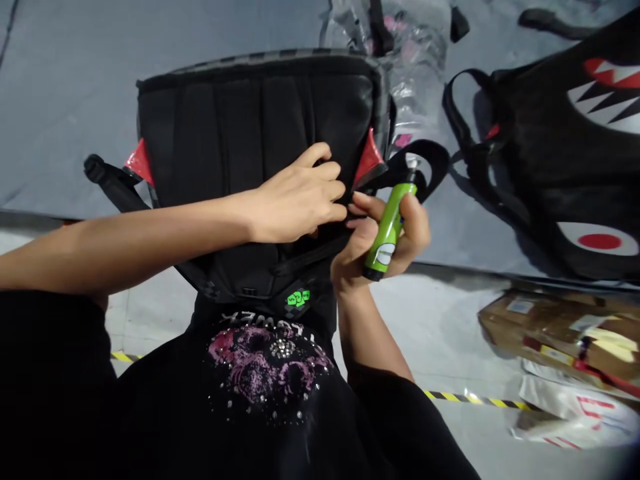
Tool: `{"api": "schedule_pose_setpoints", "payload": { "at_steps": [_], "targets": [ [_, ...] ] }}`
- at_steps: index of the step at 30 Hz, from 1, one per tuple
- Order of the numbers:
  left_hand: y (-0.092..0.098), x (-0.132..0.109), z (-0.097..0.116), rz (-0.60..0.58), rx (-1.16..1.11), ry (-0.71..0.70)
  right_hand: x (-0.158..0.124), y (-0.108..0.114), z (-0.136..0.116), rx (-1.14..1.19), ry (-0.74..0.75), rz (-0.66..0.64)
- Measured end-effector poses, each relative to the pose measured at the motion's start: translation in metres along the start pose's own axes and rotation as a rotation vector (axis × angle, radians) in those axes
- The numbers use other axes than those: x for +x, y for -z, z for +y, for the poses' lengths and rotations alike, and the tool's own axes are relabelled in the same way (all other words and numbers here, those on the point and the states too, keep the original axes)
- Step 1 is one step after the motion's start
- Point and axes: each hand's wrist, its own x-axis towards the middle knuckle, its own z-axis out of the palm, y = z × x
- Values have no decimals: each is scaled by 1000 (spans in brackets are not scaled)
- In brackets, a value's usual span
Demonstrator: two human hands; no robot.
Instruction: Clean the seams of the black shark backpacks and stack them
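Note:
A black backpack [245, 133] lies with its padded back facing up, its lower end against the front of my black shirt. Red triangular tabs [369, 160] stick out at both sides. My left hand [303, 197] rests on the padding right of the middle, fingers bent and closed against the fabric; its thumb is mostly hidden. Close beside it, my right hand [385, 233] is wrapped round a green tube [391, 227] with a black base and a narrow metal tip, which points up. The right thumb and fingertips are near the backpack's edge. Whether they pinch it is hidden.
Another black bag [560, 147] with shark teeth and a red eye lies on the grey table [75, 120] at right. Clear plastic wrapping [415, 73] sits behind the backpack. Cardboard boxes [530, 320] and a white plastic bag [575, 407] are on the floor.

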Motion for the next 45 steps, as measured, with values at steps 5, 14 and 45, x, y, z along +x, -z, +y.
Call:
{"api": "schedule_pose_setpoints", "payload": {
  "at_steps": [5,14,45],
  "targets": [
    [10,-6,-4,1,114,26,-21,29,33,-295,116,-124],
    [-13,-25,-10,156,49,165,-11,47,34,-424,384,-158],
    [-71,-31,-14,534,153,-35,61,18,-18,-924,533,-1289]
  ]
}}
